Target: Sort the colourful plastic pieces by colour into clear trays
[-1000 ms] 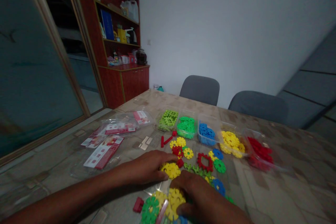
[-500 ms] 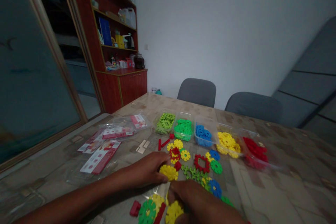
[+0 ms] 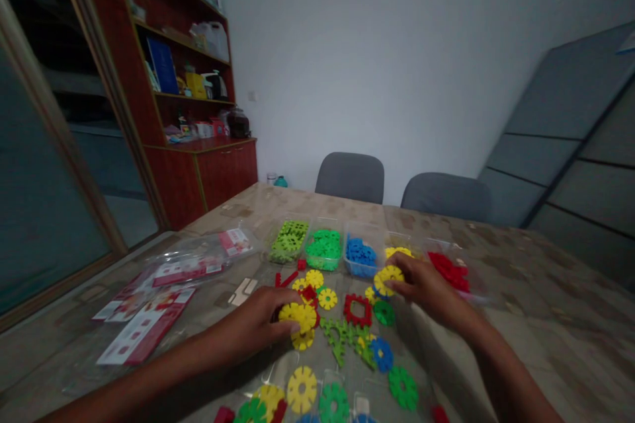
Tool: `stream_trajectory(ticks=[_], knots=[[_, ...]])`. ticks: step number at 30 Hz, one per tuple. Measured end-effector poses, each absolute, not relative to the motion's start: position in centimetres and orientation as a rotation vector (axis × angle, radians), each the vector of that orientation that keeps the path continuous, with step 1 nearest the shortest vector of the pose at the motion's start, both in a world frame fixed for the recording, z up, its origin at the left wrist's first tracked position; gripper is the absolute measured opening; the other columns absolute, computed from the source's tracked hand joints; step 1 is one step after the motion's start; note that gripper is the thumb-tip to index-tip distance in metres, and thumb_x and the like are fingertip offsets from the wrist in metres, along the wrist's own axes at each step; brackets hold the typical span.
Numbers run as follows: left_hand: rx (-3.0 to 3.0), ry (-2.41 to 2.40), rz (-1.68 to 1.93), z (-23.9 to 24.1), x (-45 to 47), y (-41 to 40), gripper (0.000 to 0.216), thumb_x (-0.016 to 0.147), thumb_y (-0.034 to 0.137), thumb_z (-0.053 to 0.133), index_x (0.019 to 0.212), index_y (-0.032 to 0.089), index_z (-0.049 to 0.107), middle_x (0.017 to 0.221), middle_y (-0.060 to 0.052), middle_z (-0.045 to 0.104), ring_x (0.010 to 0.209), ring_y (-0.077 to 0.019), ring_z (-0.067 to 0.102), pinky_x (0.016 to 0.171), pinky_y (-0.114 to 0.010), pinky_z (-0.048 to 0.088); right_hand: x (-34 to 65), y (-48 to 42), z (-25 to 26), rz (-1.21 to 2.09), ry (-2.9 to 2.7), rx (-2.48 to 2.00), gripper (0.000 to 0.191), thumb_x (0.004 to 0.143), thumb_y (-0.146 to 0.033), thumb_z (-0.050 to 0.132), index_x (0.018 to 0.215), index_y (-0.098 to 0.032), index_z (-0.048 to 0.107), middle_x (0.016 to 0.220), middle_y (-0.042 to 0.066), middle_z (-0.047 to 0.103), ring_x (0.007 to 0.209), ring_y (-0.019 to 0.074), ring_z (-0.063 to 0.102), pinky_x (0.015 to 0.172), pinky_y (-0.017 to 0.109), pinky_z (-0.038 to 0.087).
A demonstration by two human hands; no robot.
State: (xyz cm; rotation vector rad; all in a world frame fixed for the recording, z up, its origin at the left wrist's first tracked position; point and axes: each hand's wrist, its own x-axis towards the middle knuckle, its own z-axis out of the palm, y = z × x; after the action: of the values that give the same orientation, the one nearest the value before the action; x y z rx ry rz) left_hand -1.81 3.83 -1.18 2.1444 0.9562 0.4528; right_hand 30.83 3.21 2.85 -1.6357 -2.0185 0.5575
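My left hand (image 3: 268,312) is closed on a yellow notched disc (image 3: 297,316), held between thumb and fingers. Just below it lies another yellow disc on the table. Over on the right, my right hand (image 3: 421,283) pinches a yellow notched disc (image 3: 389,279) in front of the tub of yellow pieces (image 3: 398,252). A red square frame (image 3: 358,309) and light green toothed pieces (image 3: 347,337) lie between the hands. Close to me are a flat yellow disc (image 3: 301,390) and green discs (image 3: 403,388).
Clear tubs hold light green pieces (image 3: 290,238), green pieces (image 3: 324,246), blue pieces (image 3: 360,254) and red pieces (image 3: 449,271). Plastic packaging with printed cards (image 3: 149,324) lies on the left. Two grey chairs (image 3: 350,177) stand behind the table.
My right hand has moved from the near middle up and right to the yellow tub, now with a yellow disc in it. My left hand still grips a yellow disc. The view has turned right.
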Motion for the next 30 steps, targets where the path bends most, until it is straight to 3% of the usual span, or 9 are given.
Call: stream_trajectory(ticks=[4, 9, 15, 19, 22, 26, 30], knots=[[2.136, 0.955, 0.413, 0.4, 0.5, 4.7, 0.016, 0.081, 0.031, 0.057, 0.089, 0.018, 0.064, 0.081, 0.001, 0.063, 0.077, -0.0169, 0.057, 0.065, -0.023, 0.040, 34.9, 5.7, 1.6, 0.337, -1.788, -1.750, 0.014, 0.079, -0.023, 0.052, 0.091, -0.020, 0.058, 0.073, 0.002, 0.064, 0.062, 0.0197, 0.061, 0.057, 0.029, 0.046], [2.265, 0.853, 0.545, 2.8, 5.9, 7.2, 0.012, 0.077, 0.025, 0.060, 0.083, 0.015, 0.064, 0.072, 0.003, 0.059, 0.067, -0.0150, 0.054, 0.057, -0.021, 0.035, 37.9, 6.0, 1.3, 0.157, -1.651, -1.776, 0.027, 0.075, -0.020, 0.051, 0.099, -0.019, 0.065, 0.088, 0.010, 0.073, 0.078, 0.0248, 0.069, 0.072, 0.036, 0.050], [2.326, 0.878, 0.666, 3.9, 15.2, 11.3, 0.010, 0.076, 0.022, 0.068, 0.082, 0.015, 0.068, 0.074, 0.000, 0.064, 0.071, -0.0173, 0.058, 0.059, -0.022, 0.039, 38.3, 4.5, 3.2, 0.143, -1.697, -1.717, 0.031, 0.080, -0.035, 0.050, 0.100, -0.020, 0.068, 0.085, 0.009, 0.074, 0.079, 0.0256, 0.069, 0.072, 0.036, 0.050], [2.299, 0.966, 0.750, 3.6, 18.5, 13.0, 0.021, 0.076, 0.015, 0.065, 0.096, 0.013, 0.069, 0.084, -0.005, 0.070, 0.077, -0.0193, 0.063, 0.066, -0.025, 0.046, 37.3, 3.6, 4.4, 0.200, -1.795, -1.684, 0.034, 0.081, -0.037, 0.048, 0.101, -0.018, 0.068, 0.083, 0.008, 0.075, 0.075, 0.0247, 0.069, 0.068, 0.034, 0.050], [2.301, 0.957, 0.787, 3.4, 17.0, 13.2, 0.025, 0.077, 0.009, 0.059, 0.100, 0.013, 0.069, 0.094, -0.006, 0.072, 0.084, -0.0188, 0.064, 0.073, -0.025, 0.047, 36.4, 2.9, 5.1, 0.282, -1.898, -1.656, 0.030, 0.083, -0.036, 0.049, 0.098, -0.019, 0.069, 0.084, 0.007, 0.075, 0.074, 0.0236, 0.068, 0.066, 0.032, 0.049], [2.342, 0.849, 0.714, 3.1, 10.6, 11.6, 0.016, 0.082, 0.016, 0.057, 0.093, 0.014, 0.069, 0.090, -0.004, 0.072, 0.080, -0.0165, 0.064, 0.071, -0.023, 0.048, 34.4, 2.1, 5.4, 0.482, -2.083, -1.591, 0.025, 0.085, -0.032, 0.051, 0.091, -0.019, 0.071, 0.086, 0.006, 0.075, 0.074, 0.0214, 0.067, 0.065, 0.029, 0.049], [2.395, 0.814, 0.617, 1.6, 2.9, 9.5, 0.014, 0.085, 0.021, 0.056, 0.087, 0.016, 0.069, 0.083, -0.002, 0.071, 0.073, -0.0159, 0.063, 0.069, -0.024, 0.047, 30.8, 1.8, 4.2, 0.615, -2.295, -1.556, 0.023, 0.085, -0.019, 0.052, 0.099, -0.017, 0.070, 0.098, 0.009, 0.073, 0.088, 0.0224, 0.066, 0.077, 0.031, 0.048]])
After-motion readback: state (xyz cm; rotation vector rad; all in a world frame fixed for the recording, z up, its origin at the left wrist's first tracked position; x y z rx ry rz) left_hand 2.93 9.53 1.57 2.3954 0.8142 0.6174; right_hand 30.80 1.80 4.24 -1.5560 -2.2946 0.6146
